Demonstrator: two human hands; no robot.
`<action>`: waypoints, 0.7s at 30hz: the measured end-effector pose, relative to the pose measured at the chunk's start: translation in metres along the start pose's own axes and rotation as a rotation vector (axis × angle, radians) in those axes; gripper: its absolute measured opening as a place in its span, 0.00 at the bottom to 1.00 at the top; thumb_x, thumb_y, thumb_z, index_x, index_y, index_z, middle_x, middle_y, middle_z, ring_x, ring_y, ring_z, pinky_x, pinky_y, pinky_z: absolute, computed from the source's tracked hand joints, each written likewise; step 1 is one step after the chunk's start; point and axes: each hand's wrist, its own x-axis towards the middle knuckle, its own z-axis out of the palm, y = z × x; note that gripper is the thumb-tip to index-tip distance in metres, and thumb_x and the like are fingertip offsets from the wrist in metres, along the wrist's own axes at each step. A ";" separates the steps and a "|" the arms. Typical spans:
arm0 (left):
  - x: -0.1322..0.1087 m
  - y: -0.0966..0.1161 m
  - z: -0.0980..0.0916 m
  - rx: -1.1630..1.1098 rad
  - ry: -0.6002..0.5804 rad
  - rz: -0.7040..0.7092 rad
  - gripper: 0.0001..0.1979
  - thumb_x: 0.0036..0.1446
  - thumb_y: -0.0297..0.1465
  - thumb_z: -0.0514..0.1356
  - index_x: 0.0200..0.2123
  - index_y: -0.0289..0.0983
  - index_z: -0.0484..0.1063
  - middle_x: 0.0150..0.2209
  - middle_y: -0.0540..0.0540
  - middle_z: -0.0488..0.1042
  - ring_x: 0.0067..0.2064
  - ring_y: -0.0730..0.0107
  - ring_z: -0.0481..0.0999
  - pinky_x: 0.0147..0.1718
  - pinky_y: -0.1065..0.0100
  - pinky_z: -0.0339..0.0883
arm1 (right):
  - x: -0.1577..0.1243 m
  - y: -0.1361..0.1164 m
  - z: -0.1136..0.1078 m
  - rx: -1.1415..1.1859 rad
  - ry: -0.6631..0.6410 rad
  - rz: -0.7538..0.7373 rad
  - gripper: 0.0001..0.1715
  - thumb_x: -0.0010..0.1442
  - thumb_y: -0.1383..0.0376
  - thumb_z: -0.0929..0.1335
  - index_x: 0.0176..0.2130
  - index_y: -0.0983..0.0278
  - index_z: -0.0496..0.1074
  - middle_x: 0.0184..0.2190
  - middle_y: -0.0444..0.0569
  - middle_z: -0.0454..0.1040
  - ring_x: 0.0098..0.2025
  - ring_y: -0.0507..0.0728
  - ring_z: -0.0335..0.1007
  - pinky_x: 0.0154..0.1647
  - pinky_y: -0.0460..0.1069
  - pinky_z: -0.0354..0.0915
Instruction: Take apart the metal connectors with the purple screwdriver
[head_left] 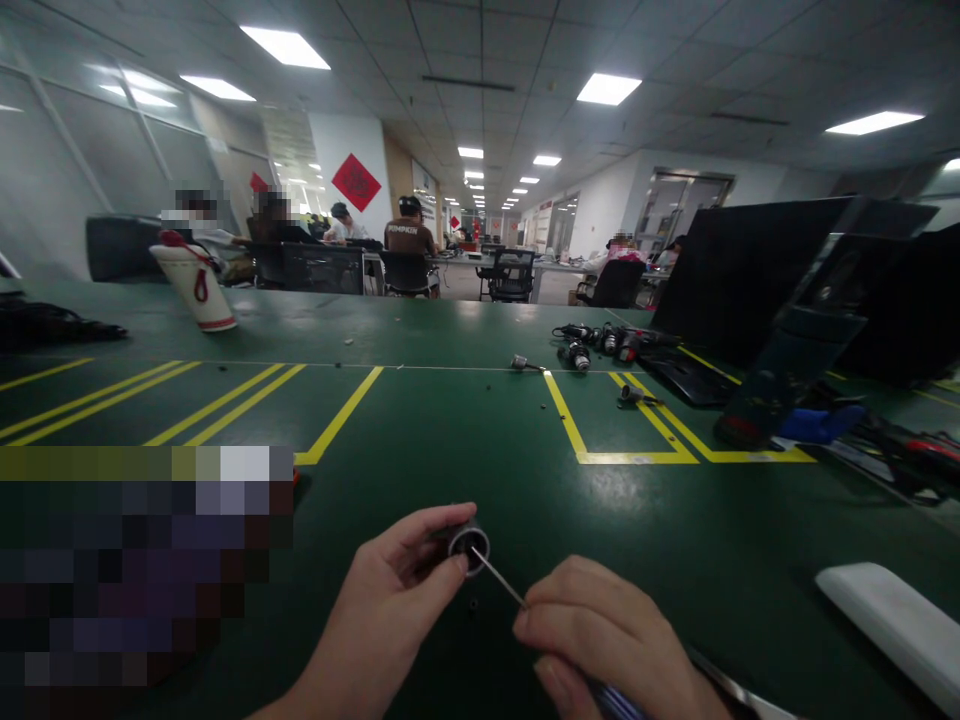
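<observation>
My left hand (397,580) pinches a small round metal housing (469,538) between thumb and fingers, its open end tipped toward me. A thin screwdriver (501,580) is in my right hand (611,625); the tip of its shaft reaches into the opening of the housing. Part of a blue-purple handle shows below the right palm. What the tip touches inside cannot be made out. On the green table (420,420), just beneath the housing, lies a tiny dark piece (473,604).
Several small motor-like metal parts (577,355) lie ahead to the right, near a black monitor (720,270) and its stand. A patterned cup (199,290) stands at left. A white object (892,620) and a metal tool (739,690) lie at right. People sit farther back.
</observation>
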 end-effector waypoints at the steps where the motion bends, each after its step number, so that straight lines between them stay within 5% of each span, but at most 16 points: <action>1: 0.000 -0.001 0.000 0.013 -0.005 0.006 0.15 0.41 0.27 0.64 0.37 0.37 0.76 0.36 0.46 0.80 0.40 0.62 0.77 0.40 0.66 0.70 | -0.001 0.000 0.001 -0.025 0.001 -0.006 0.13 0.56 0.74 0.63 0.42 0.67 0.68 0.29 0.52 0.75 0.30 0.54 0.69 0.29 0.47 0.68; 21: -0.001 0.000 0.002 0.090 0.013 0.077 0.09 0.43 0.27 0.62 0.31 0.38 0.79 0.37 0.45 0.80 0.38 0.61 0.78 0.38 0.64 0.73 | 0.000 -0.003 0.008 -0.213 -0.034 -0.130 0.13 0.62 0.69 0.58 0.34 0.70 0.69 0.23 0.52 0.74 0.23 0.53 0.67 0.23 0.46 0.65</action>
